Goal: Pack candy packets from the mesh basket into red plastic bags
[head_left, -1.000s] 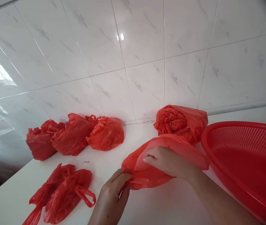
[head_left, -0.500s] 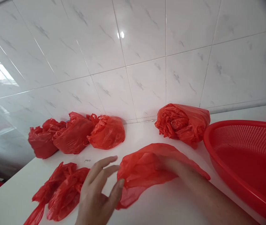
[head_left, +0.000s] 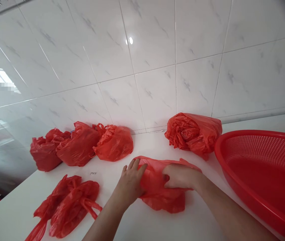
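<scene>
Head view, left hand (head_left: 131, 182) spread along red bag (head_left: 157, 189), right hand (head_left: 180, 176) curled inside rim (head_left: 187, 162), grips unclear

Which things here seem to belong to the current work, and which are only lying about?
Likely in the work:
thin red bag at centre, being handled

Apparently just lying about:
red basket, right
bunched red bag beside it
three bulging red bags, left, near the wall
limp red bags, front left

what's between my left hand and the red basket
In the head view, a red plastic bag and your right hand lie between your left hand and the red basket.
</scene>
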A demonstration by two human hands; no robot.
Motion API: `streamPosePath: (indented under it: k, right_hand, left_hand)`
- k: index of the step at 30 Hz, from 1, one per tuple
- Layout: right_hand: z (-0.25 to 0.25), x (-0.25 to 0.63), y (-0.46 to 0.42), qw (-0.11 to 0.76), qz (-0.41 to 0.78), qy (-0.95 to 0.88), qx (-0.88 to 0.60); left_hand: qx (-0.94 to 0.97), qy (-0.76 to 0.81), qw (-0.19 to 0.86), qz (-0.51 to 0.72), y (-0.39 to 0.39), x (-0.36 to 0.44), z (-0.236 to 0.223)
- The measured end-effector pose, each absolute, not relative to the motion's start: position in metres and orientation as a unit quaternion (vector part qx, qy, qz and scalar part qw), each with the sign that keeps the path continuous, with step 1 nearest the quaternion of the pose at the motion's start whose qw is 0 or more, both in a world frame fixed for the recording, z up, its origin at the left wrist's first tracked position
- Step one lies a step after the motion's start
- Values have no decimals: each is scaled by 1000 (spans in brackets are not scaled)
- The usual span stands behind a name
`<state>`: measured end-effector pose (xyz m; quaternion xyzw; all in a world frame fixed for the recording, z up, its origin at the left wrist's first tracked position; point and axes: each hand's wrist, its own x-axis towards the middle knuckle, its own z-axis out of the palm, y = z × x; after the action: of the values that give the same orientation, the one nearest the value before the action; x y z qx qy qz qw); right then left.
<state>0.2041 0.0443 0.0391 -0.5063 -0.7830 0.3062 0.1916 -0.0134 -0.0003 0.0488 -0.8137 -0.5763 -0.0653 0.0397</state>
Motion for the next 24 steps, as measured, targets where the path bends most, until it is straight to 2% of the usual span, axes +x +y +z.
streamPosePath:
  k: [2,4,7,9,13,18,21,24]
  right_hand:
    - [49,209,47,129,338,-797,-483]
    - [50,215,55,106,408,-792,-442]
    - [33,230,71,135,569,-726,-361]
    - [16,239,81,181,628,-671,-351]
    - [-8,247,91,244,637,-624,-381]
    - [-8,245,92,260,631,-626,-378]
    - [-3,244,91,258,630,-629,-374]
    - [3,241,87,209,621,-668,-352]
  left_hand:
    - [-819,-570,21,-63,-3,-19,43]
    - [-823,-563,-13,-67,-5,-23,37]
    - [-818,-562,-93,-78,-6,-28,27]
    - [-807,-565,-145,-92,-6,-30,20]
    - [-799,-562,-157,-143,-6,-31,4]
    - [-775,-598,-134,-154,-4,-25,-12]
    - [-744,-641,-120,-148,-1,-18,-18]
    - [-713,-678,-97,-149,1,-12,-23]
